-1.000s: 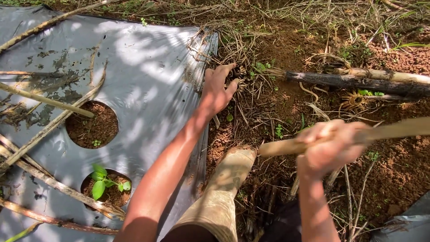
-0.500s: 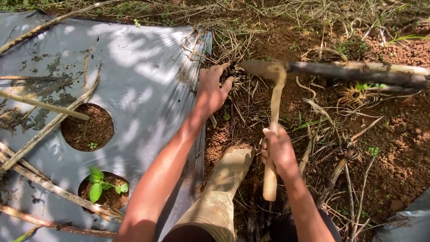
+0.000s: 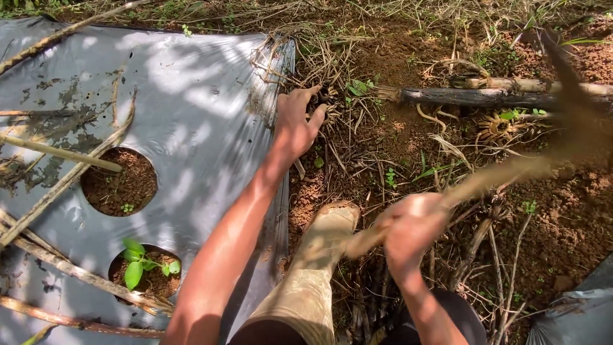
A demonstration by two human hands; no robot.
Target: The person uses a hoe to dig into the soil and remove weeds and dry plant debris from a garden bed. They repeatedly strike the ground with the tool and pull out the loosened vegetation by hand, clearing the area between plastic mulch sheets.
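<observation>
Here | left hand [image 3: 295,124] fingers spread, gripping dry grass clump [image 3: 329,102] at plastic sheet [image 3: 191,96] edge | right hand [image 3: 412,230] fist closed round blurred wooden hoe handle [image 3: 491,179] | muddy boot [image 3: 319,255] between.

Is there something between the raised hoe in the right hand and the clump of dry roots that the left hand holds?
Nothing solid shows between them. The hoe, blurred, is lifted in the right hand. The left hand itself grips the root clump, beside the plastic sheet.

You are working in hard, dappled sunlight glaring off the grey plastic sheet [image 3: 191,96], while your right hand [image 3: 412,230] and hoe [image 3: 511,169] are smearing into motion blur.
</observation>
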